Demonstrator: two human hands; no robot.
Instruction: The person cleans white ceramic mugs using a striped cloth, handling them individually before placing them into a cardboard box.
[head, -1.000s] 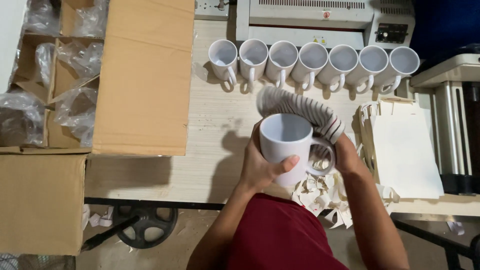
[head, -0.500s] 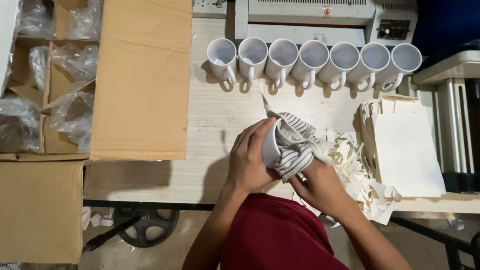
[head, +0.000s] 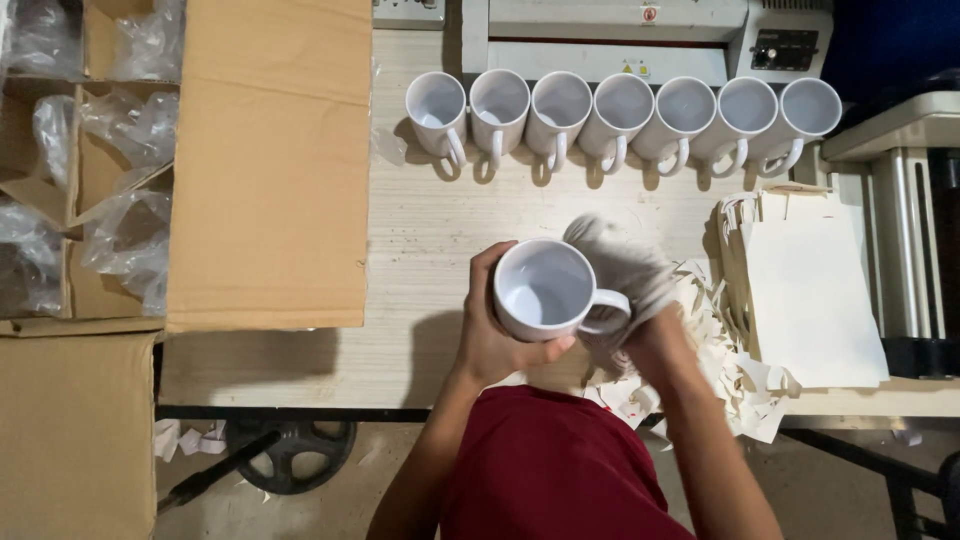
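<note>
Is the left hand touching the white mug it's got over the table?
Touching. The head view shows the left hand wrapped around the white mug, fingers on its left wall and thumb pressed under its near rim, no gap visible.

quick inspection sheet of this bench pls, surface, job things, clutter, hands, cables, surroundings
surface: pale wooden table, bare in the middle, worn.
job's things: white mug held upright above the table, inside looks empty; blurred light cloth against its handle side.
clutter: paper scraps at the right front edge; stack of cream paper sheets beside them.
grippers: left hand wraps the mug's body; right hand holds the cloth at the mug.
cables: nothing seen.
surroundings: row of seven white mugs at the back, a grey machine behind them; open cardboard box with plastic-wrapped items on the left.
</note>
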